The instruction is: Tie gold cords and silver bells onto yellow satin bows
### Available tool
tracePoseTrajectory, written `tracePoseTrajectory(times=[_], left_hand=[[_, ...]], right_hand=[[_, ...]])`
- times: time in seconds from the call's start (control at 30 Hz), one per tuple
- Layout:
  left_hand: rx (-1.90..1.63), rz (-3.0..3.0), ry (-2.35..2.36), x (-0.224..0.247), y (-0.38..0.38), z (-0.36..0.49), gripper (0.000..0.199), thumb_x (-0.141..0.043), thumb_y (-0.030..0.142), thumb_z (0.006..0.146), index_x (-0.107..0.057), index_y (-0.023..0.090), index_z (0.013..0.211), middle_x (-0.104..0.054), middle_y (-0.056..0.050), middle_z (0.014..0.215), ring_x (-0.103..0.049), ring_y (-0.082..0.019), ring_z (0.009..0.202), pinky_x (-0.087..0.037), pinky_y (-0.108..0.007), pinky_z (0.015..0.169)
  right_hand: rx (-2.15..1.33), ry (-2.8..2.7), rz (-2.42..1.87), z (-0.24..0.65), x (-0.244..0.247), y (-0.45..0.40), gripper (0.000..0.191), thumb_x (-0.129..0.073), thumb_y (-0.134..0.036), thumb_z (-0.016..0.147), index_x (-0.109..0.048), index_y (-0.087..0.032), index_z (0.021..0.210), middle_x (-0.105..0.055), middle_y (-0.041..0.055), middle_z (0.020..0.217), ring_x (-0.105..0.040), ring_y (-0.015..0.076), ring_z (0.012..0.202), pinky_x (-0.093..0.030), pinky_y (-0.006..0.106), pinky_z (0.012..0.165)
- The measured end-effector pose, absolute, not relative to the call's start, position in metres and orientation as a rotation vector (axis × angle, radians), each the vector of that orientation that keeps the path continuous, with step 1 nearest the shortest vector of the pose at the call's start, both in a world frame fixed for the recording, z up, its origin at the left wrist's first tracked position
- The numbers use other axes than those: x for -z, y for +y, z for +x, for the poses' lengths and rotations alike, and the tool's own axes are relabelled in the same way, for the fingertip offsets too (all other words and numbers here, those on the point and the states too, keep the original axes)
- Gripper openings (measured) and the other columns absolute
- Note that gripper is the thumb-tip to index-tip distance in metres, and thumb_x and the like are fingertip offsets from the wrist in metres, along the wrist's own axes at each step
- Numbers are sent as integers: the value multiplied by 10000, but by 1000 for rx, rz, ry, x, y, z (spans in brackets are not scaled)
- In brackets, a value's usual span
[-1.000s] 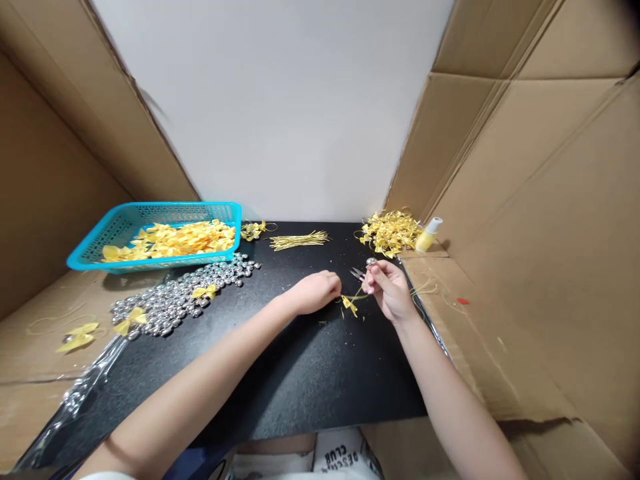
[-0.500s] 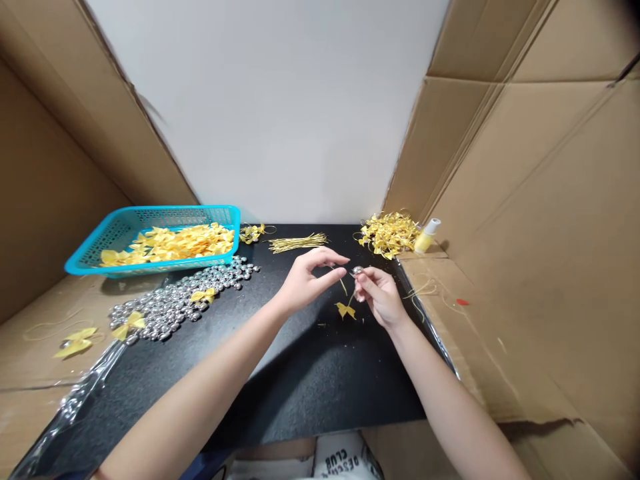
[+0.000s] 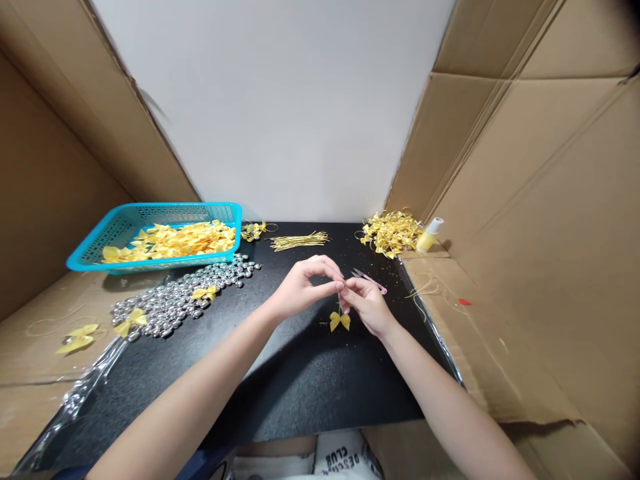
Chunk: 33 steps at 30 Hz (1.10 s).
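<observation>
My left hand (image 3: 311, 287) and my right hand (image 3: 366, 303) meet fingertip to fingertip over the black work surface (image 3: 300, 387). Both are pinched at one spot, where the small thing between the fingertips is mostly hidden. Just below them a yellow bow (image 3: 340, 321) hangs from a thin strand running up to my fingers. Small scissors with pink handles (image 3: 376, 284) lie behind my right hand, their pointed blades toward the left.
A blue basket (image 3: 100, 230) of yellow bows stands at the left, with silver beads (image 3: 170, 307) before it. Gold twist ties (image 3: 299, 241) lie at the back. A heap of finished-looking yellow bows (image 3: 390, 233) and a small bottle (image 3: 429, 236) are back right.
My fingertips have come together, my right hand moving left. The silver bead is no longer visible between my right fingers. The scissors now show, and the hanging bow has shifted slightly left.
</observation>
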<state>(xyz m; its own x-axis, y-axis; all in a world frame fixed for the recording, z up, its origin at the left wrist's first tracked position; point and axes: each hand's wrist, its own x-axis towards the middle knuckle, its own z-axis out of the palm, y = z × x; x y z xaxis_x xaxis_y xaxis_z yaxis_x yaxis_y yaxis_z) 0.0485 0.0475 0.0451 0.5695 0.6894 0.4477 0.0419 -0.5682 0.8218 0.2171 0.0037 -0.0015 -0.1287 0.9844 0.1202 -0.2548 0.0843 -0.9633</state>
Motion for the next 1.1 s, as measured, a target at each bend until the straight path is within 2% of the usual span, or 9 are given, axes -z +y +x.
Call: tracePoseTrajectory(times=[0.17,0.3,0.57,0.7,0.8,0.9,0.97,1.03,1.1], left_hand=[[-954,2017,644,-43,40,37,121,-685,259,835,-702,174,751,-696,-39,840,-619,-153,815,-473,-298,808],[-1013,1930,742,-46,39,33,141,-670,267,831,-679,165,735,-692,-33,802,-613,-150,776,-466,-281,759],[-1135,1843,927,-46,43,29,174,-663,317,799,-677,167,711,-702,-34,782,-613,-153,738,-467,-271,718],[-1107,1795,1084,-31,47,22,244,-647,402,788,-698,163,770,-714,-38,796,-619,-152,717,-474,-258,687],[-864,1805,1415,-16,54,14,330,-576,467,811,-712,167,833,-718,-32,792,-614,-147,666,-463,-250,634],[-680,1822,1547,-3,62,4,242,-615,380,763,-719,167,714,-702,-33,665,-621,-171,628,-438,-260,594],[-580,1845,1629,2,68,-2,186,-642,329,726,-712,176,647,-699,-38,632,-633,-190,631,-425,-269,585],[-489,1874,1705,4,73,-5,183,-652,328,718,-705,184,618,-712,-51,657,-647,-205,654,-417,-274,580],[-400,1913,1757,4,79,-5,203,-668,354,717,-695,190,601,-719,-58,681,-657,-210,674,-417,-274,578]], right_hand=[[-1426,-1245,-905,209,9,4,466,-806,-567,619,-653,-188,844,-636,-24,619,-590,106,526,-490,227,502],[-1419,-1372,-981,206,17,4,462,-714,-609,704,-689,-179,871,-667,-1,616,-564,109,466,-477,251,480],[-1095,-1664,-1240,207,30,5,114,-731,-289,739,-783,-188,749,-768,59,773,-642,181,655,-489,309,662],[-1002,-1765,-1298,204,33,6,110,-710,-244,749,-787,-182,798,-758,39,746,-611,143,599,-478,272,618],[-892,-1804,-1367,210,30,9,205,-752,-259,714,-776,-198,908,-747,14,758,-559,118,557,-456,249,570],[-663,-1740,-1531,233,23,17,251,-699,-307,775,-734,-201,999,-745,49,939,-592,152,678,-481,287,657],[-458,-1657,-1684,252,20,23,224,-659,-322,804,-718,-177,964,-712,101,1017,-600,226,884,-469,359,802],[-323,-1608,-1832,269,20,28,217,-682,-327,780,-709,-162,919,-683,130,1021,-572,286,973,-437,413,851],[-258,-1593,-1952,280,21,31,198,-715,-343,753,-700,-168,845,-667,121,977,-571,299,953,-429,415,819]])
